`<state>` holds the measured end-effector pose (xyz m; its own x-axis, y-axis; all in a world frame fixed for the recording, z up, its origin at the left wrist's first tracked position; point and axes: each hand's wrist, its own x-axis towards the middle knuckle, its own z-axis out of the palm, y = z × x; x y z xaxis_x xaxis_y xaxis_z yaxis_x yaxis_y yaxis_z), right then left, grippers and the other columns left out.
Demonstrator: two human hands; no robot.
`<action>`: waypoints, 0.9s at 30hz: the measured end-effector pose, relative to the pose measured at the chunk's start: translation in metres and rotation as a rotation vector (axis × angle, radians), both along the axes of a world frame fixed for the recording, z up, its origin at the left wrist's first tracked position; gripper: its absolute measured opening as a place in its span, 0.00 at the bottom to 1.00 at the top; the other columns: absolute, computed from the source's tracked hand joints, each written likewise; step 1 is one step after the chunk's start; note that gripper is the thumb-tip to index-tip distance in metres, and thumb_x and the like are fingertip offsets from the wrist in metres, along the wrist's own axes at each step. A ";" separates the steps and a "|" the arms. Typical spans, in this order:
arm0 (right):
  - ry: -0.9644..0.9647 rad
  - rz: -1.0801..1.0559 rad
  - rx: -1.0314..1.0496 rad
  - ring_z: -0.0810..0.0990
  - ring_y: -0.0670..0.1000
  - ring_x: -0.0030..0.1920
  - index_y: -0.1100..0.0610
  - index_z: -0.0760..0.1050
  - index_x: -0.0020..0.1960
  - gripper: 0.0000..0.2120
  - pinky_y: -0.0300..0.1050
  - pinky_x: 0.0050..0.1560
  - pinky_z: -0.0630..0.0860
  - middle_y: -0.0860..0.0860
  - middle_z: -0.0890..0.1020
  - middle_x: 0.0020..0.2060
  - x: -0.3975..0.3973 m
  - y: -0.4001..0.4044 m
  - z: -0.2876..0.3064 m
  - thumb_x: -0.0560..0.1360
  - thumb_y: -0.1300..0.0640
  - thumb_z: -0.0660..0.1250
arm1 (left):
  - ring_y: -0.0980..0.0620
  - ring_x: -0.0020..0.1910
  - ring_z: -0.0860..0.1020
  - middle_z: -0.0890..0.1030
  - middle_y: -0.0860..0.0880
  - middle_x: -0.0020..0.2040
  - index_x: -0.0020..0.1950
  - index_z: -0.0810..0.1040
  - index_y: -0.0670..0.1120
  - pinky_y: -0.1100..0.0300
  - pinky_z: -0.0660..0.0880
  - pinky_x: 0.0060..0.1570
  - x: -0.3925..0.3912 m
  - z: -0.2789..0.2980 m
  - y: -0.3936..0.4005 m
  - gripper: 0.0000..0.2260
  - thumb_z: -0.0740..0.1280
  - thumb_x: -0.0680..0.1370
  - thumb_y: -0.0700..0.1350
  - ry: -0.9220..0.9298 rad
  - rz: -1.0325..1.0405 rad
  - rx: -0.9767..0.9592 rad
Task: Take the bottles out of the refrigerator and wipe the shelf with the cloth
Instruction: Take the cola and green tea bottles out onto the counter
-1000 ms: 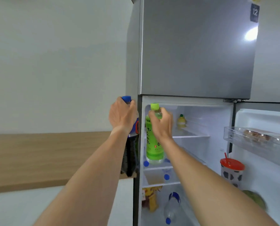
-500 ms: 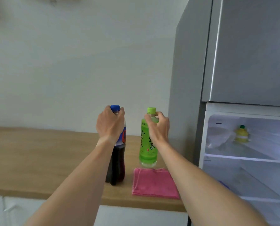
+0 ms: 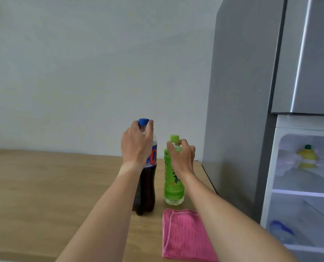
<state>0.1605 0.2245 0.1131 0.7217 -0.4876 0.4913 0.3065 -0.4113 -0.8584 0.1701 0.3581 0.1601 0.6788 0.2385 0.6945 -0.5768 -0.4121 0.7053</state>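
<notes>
On counter (image 3: 44, 186), hands gripping cola bottle (image 3: 146, 191), tea bottle (image 3: 173, 184)

Home kitchen here: grey refrigerator (image 3: 251, 91) w/ lower door open, white shelves inside, wooden tabletop (image 3: 44, 186) vs plain wall, drink bottles, pink cloth (image 3: 183, 235).

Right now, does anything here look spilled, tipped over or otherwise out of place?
Nothing stands out. The cola bottle and green tea bottle stand upright on the wooden counter, capped, each gripped near the neck by a hand. The pink cloth lies folded near the counter's front edge. No spill shows.
</notes>
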 end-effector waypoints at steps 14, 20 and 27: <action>0.366 -0.076 -0.582 0.52 0.60 0.79 0.56 0.45 0.82 0.38 0.63 0.76 0.52 0.58 0.55 0.80 -0.063 -0.019 -0.007 0.80 0.36 0.52 | 0.42 0.80 0.52 0.53 0.40 0.80 0.80 0.51 0.42 0.47 0.51 0.78 -0.054 -0.002 0.019 0.31 0.51 0.82 0.58 0.123 0.082 0.403; 0.397 -0.166 -0.918 0.51 0.59 0.80 0.59 0.48 0.81 0.33 0.61 0.78 0.50 0.59 0.51 0.81 -0.116 -0.026 -0.014 0.83 0.42 0.49 | 0.43 0.80 0.51 0.52 0.42 0.81 0.80 0.52 0.41 0.46 0.48 0.78 -0.107 -0.049 0.028 0.28 0.51 0.83 0.53 0.082 0.169 0.693; 0.287 -0.141 -0.887 0.50 0.56 0.81 0.59 0.50 0.81 0.30 0.53 0.79 0.46 0.59 0.52 0.81 -0.199 -0.038 -0.048 0.84 0.45 0.50 | 0.46 0.81 0.48 0.50 0.44 0.82 0.80 0.52 0.43 0.48 0.45 0.79 -0.178 -0.102 -0.011 0.27 0.50 0.83 0.52 0.107 0.057 0.700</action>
<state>-0.0386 0.1869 0.0650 0.8355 -0.1133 0.5377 0.0291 -0.9680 -0.2492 -0.0084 0.3474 0.0578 0.7515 -0.2026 0.6278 -0.4834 -0.8167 0.3151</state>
